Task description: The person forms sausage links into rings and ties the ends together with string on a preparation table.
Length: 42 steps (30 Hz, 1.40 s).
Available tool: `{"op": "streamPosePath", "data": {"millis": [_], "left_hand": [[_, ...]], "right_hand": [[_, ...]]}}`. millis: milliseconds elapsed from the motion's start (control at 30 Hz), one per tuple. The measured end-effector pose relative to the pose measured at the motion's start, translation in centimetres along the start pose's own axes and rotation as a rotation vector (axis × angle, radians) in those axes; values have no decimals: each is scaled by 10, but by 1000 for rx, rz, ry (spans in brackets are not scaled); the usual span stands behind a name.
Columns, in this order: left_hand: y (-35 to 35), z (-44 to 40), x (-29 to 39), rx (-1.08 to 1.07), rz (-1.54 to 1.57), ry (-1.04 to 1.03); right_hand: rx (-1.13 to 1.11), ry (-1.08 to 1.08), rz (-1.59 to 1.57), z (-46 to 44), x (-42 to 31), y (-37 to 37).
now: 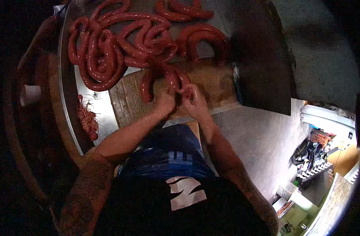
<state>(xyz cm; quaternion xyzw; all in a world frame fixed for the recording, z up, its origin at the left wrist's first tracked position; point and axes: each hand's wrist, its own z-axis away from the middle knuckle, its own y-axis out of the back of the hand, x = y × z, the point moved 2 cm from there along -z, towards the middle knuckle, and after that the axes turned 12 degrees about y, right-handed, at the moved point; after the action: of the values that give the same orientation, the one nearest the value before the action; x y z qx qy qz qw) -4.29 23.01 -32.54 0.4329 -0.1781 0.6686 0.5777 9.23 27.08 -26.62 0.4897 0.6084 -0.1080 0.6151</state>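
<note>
Long strands of raw red sausage (105, 80) lie coiled and glossy on the metal table. One sausage length (172, 76) comes down over the brown board to my hands, which are close together at its lower end. My left hand (166, 100) is closed with its fingers against the sausage. Pinched fingers of my right hand (195, 103) hold a thin pale string (170, 89) at the sausage; the exact grip is partly hidden. A curved sausage end (146, 88) rests just left of my left hand.
A tangled bundle of reddish string (87, 120) lies at the table's left side. Beyond the metal table rim (65, 106) stands a white cup (30, 95). More sausage loops (203, 37) lie at the back. A wall is on the right, with a lit cluttered area (314, 153) past it.
</note>
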Motion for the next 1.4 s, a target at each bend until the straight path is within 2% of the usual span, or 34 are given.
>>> {"op": "streamPosePath", "data": {"millis": [67,133,200,233,333,367,400,433,467,567,633,667,767,833,867,933,967,1033,1067,1100,1133,1167,1233,1267,1367,1400], "left_hand": [[12,16,32,6,-121,-7],[15,14,40,29,-177,-13],[10,6,36,-412,485,-25],[18,7,44,-386,485,-33],[57,21,77,-695,715,336],[66,19,76,-671,715,327],[70,17,76,-820,774,313],[73,17,75,-975,830,301],[78,17,73,-964,826,303],[78,14,65,-1032,862,327],[67,17,55,-1033,878,403],[65,17,50,-1043,869,413],[62,26,60,-1050,821,461],[58,22,57,-702,651,510],[51,18,48,-714,642,513],[46,5,30,-324,266,153],[45,5,26,-338,258,149],[49,16,42,-199,-76,-69],[45,18,48,-220,-79,-78],[40,20,50,-286,66,28],[36,21,50,-347,211,136],[36,21,53,-359,207,130],[43,19,57,-355,75,-35],[52,7,46,-343,-37,-190],[51,-3,30,-396,-20,-164],[44,-7,23,-371,13,-152]], "right_hand": [[59,-211,-316,0,7,10],[-97,-350,-283,-12,11,18],[-199,-377,-322,-18,56,4],[-289,-417,-356,-24,76,-7],[-304,-458,-524,-57,78,-26],[-308,-474,-579,-69,67,-30],[-394,-368,-667,-87,19,-25],[-437,-313,-714,-92,7,-26],[-479,-259,-763,-98,-5,-28],[-563,-207,-749,-103,25,-39],[-792,-114,-427,-100,36,-39],[-779,-122,-430,-95,39,-37],[-539,-265,-325,-77,41,-26],[-534,-270,-402,-62,42,-19],[-521,-277,-400,-55,44,-7],[-546,-358,-416,-47,36,21],[-530,-363,-412,-39,32,23],[-169,-57,-539,-26,17,30],[12,65,-683,-22,11,23],[25,60,-669,-16,4,18],[123,-9,-955,-10,-2,14],[224,-74,-1243,-8,-6,13],[213,-105,-1269,11,15,40],[298,-68,-1341,18,29,69],[432,87,-1482,29,42,113],[717,-80,-1330,35,42,112]]}}
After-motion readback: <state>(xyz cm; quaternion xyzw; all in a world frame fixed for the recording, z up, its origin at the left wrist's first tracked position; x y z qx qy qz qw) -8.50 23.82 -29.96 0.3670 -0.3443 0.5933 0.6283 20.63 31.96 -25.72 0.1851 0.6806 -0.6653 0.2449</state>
